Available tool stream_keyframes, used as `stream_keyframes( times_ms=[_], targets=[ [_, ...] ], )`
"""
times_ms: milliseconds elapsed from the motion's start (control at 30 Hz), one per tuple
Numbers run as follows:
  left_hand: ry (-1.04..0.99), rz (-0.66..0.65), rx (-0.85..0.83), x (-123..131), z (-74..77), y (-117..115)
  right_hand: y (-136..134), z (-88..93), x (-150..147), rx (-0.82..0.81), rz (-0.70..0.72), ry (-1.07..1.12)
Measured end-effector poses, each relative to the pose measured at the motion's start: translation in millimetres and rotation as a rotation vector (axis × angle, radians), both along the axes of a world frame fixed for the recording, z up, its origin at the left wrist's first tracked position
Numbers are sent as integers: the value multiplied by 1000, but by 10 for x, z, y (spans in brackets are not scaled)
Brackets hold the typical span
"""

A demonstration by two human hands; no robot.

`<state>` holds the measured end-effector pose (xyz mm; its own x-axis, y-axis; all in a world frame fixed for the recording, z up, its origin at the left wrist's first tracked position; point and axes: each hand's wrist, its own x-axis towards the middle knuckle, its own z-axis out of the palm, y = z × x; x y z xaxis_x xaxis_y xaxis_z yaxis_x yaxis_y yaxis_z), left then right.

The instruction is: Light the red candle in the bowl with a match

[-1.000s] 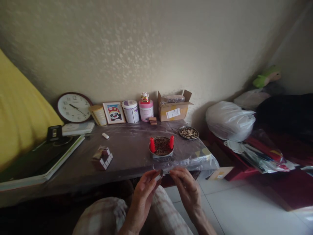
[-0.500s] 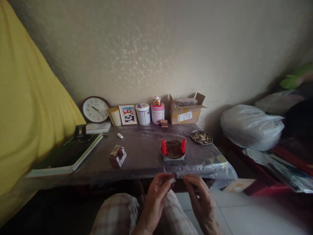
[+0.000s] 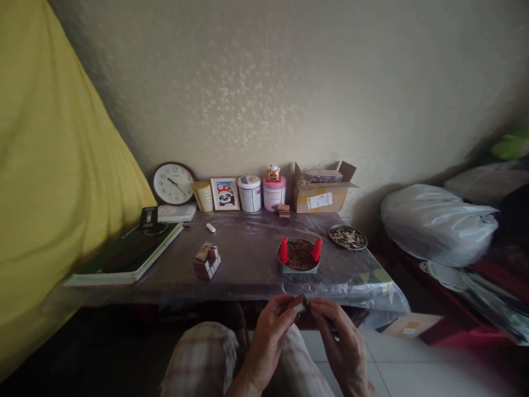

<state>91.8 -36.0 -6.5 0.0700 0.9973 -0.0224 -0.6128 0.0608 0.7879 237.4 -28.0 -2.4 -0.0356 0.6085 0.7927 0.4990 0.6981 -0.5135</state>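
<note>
Low over my lap, just in front of the table edge, my left hand (image 3: 271, 325) is closed round a small brown-and-white matchbox (image 3: 299, 304), held tilted between thumb and fingers. My right hand (image 3: 338, 326) is close beside the box's right end, its thumb and fingertips pinched together; whatever lies between them is too small to make out. Beyond the hands stands a round tin (image 3: 298, 269) filled with dark brown bits, with a red candle (image 3: 284, 251) on the left and another red candle (image 3: 317, 250) on the right.
Thin matchsticks fill a round dish (image 3: 347, 237) at right. Matchboxes form a stack (image 3: 207, 261) at left, near a white oval piece (image 3: 210, 227) and a large book (image 3: 124, 256). Along the wall stand a clock (image 3: 174, 183), canisters (image 3: 250, 196) and a carton (image 3: 320, 198).
My right fingertips have come closer to the matchbox, up against its right end. The whole view has shifted, so the table things appear slightly further right.
</note>
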Motion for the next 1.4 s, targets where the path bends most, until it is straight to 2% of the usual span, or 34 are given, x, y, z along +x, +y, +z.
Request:
stream_keyframes(
  times_ms=[267, 467, 633, 800, 900, 967, 1067, 1133, 1300, 1400],
  targets=[
    [-12, 2, 9, -4, 15, -27, -1, -3, 6, 13, -8, -9],
    [-18, 17, -12, -7, 13, -28, -52, 65, -3, 32, -34, -7],
    [-26, 27, -13, 11, 39, -32, -23, 66, 4, 68, -17, -70],
    [-22, 56, -21, 23, 47, -3, -113, 181, 54, 125, -87, -19],
    [-15, 70, -15, 35, 54, 1, -126, 174, 65, 172, -15, -53],
    [-9, 62, -1, 36, 64, -15, -16, 76, 87, 115, 28, -146],
    [31, 50, 7, 9, 78, -37, 244, -100, 199, 40, -202, -20],
    [68, 55, 10, -29, 101, -34, 378, -145, 314, 33, -299, 62],
    [138, 65, 86, -195, 296, 30, 468, 2, 530, 0, -341, 221],
    [232, 123, 139, -350, 445, 127, 492, 107, 573, -30, -330, 342]
  ],
)
